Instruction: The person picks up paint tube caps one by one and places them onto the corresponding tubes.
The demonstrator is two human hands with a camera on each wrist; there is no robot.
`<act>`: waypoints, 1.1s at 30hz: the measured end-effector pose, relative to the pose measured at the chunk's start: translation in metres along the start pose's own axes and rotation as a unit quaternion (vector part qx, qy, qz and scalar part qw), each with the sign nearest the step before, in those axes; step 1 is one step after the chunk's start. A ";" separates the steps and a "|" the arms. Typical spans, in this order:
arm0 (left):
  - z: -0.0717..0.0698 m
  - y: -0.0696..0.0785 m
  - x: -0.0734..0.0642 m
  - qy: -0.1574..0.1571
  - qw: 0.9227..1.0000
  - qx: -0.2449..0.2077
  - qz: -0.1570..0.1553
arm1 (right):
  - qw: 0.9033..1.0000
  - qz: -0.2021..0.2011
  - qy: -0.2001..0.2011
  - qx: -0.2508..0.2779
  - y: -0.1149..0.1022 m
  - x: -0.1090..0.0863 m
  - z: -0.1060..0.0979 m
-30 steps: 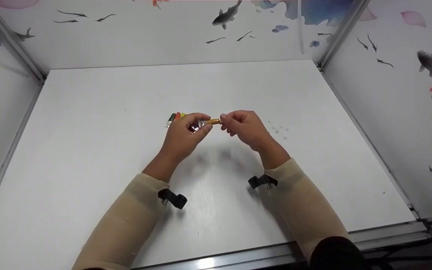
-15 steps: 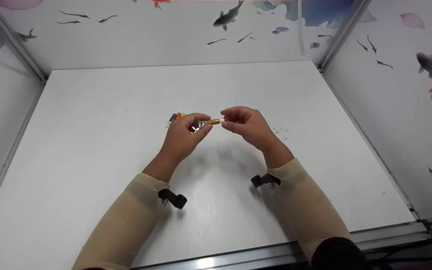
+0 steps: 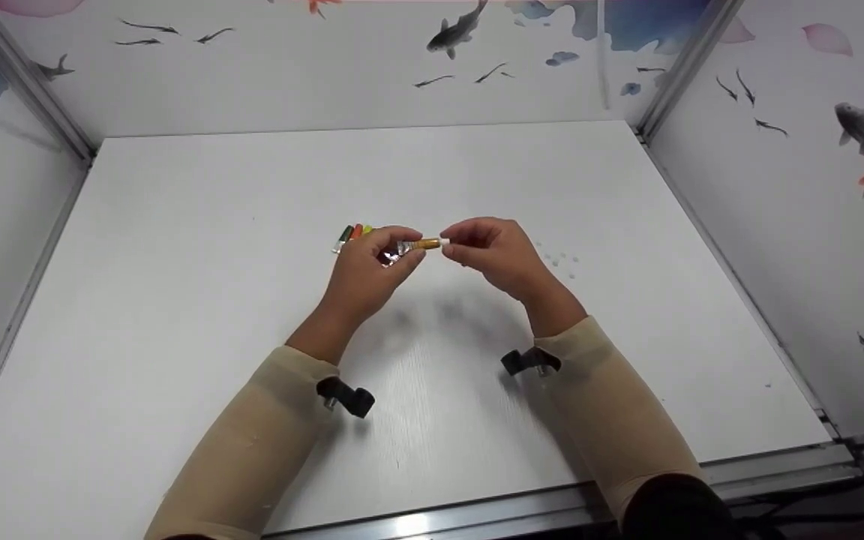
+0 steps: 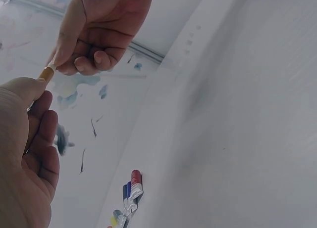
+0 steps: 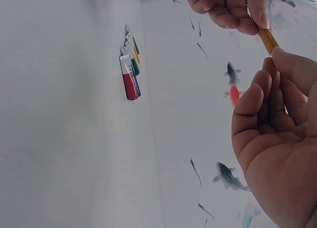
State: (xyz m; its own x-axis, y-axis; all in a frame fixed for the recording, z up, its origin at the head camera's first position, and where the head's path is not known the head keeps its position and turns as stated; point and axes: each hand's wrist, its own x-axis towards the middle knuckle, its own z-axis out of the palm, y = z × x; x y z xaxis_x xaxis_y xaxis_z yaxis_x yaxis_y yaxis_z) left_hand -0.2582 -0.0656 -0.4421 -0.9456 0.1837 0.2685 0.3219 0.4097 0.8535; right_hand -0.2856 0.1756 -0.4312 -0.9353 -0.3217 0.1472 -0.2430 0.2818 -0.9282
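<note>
My left hand (image 3: 372, 262) pinches a small ochre paint tube (image 3: 427, 244) between thumb and fingers, above the white table. The tube's white cap (image 3: 444, 242) points right. At that end the thumb and forefinger of my right hand (image 3: 503, 251) pinch the cap. In the left wrist view, the cap (image 4: 51, 66) shows between the ochre band and the right thumb. In the right wrist view, the right fingertips cover the cap. Part of the tube's silver body is hidden by the left hand.
Several other paint tubes (image 5: 130, 79) lie in a row on the table, partly behind my left hand in the head view. Several tiny white pieces (image 3: 556, 262) are scattered right of my right hand. Printed wall panels (image 3: 289, 82) enclose the table's back and sides.
The right fingers, earlier curled over the tube's end, loosened and shifted slightly right, baring the white cap, then closed in on it again. The left hand and tube stay nearly still.
</note>
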 end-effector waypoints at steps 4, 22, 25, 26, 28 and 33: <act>0.000 0.000 0.000 -0.002 1.000 -0.001 -0.001 | 1.000 0.006 -0.002 0.009 -0.001 0.001 0.000; 0.003 0.002 -0.001 -0.005 1.000 -0.003 -0.017 | 1.000 0.009 -0.020 0.013 -0.002 0.000 0.002; 0.004 0.001 0.000 -0.005 1.000 -0.003 -0.015 | 1.000 0.010 -0.020 0.013 -0.001 0.001 0.003; 0.004 0.001 0.000 -0.005 1.000 -0.004 -0.014 | 1.000 0.013 -0.019 0.013 -0.002 0.001 0.003; 0.005 0.001 0.000 -0.005 1.000 -0.007 -0.016 | 1.000 0.021 -0.018 0.014 -0.002 0.001 0.003; 0.006 0.001 0.000 -0.007 1.000 -0.009 -0.018 | 0.999 0.038 -0.016 0.020 -0.002 0.002 0.005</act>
State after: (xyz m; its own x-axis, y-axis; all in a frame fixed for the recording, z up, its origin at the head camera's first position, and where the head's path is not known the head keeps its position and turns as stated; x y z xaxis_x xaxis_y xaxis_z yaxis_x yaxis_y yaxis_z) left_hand -0.2578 -0.0598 -0.4433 -0.9559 0.1811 0.2311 0.2862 0.3998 0.8707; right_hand -0.2851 0.1697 -0.4308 -0.9418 -0.3299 0.0649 -0.1604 0.2713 -0.9490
